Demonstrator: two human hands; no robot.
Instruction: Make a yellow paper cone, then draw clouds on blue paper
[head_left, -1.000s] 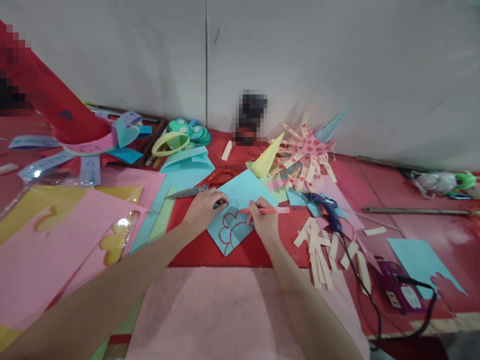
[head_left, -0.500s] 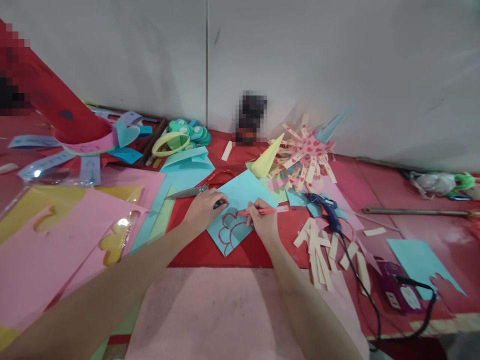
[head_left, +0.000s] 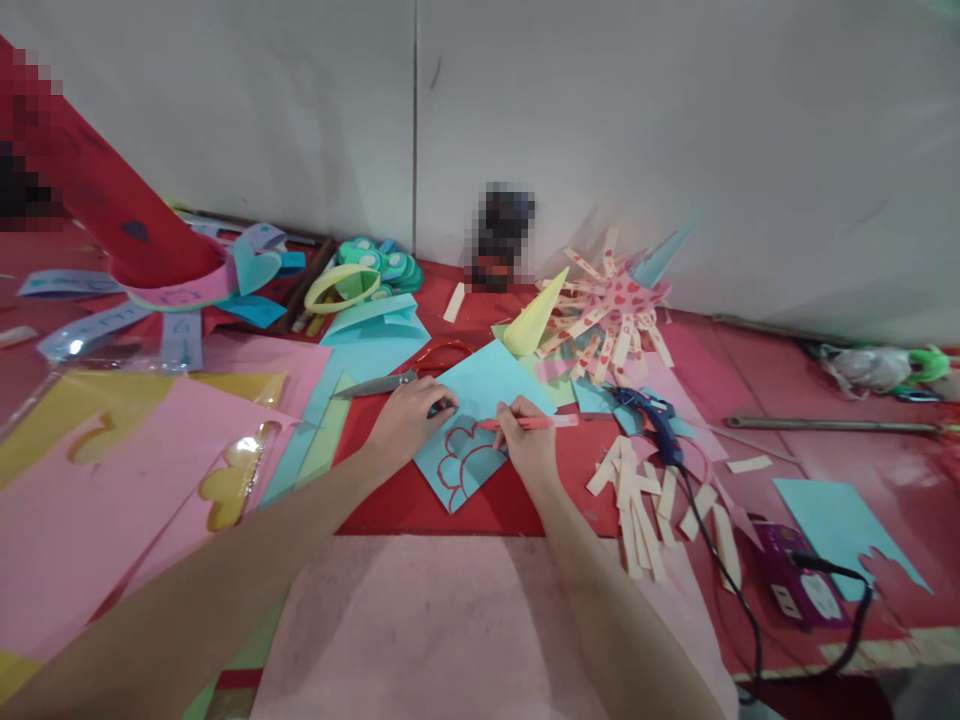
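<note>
A light-blue sheet of paper [head_left: 489, 375] lies at a slant in the middle, with a scalloped, flower-like outline in red on its lower part. My right hand [head_left: 529, 435] is closed around a red marker pen [head_left: 534, 423], its tip at the top of the outline. At the sheet's left edge, my left hand [head_left: 411, 418] presses down on the paper with curled fingers. Something dark shows in the gap by its fingertips; I cannot make out what. Scissors [head_left: 381, 384] lie just beyond my left hand, their blades pointing left. Under the sheet is red paper [head_left: 375, 500].
A blue glue gun [head_left: 652, 415] with a black cord lies right, near loose cream strips [head_left: 634, 510]. A yellow paper cone [head_left: 534, 315] and a pink spiky paper piece [head_left: 622, 300] stand behind. Left are pink sheets [head_left: 135, 490] and a red tube [head_left: 142, 210].
The marker's tip has shifted very slightly at the top of the red outline. My left hand, the blue sheet and the things around them look unmoved.
</note>
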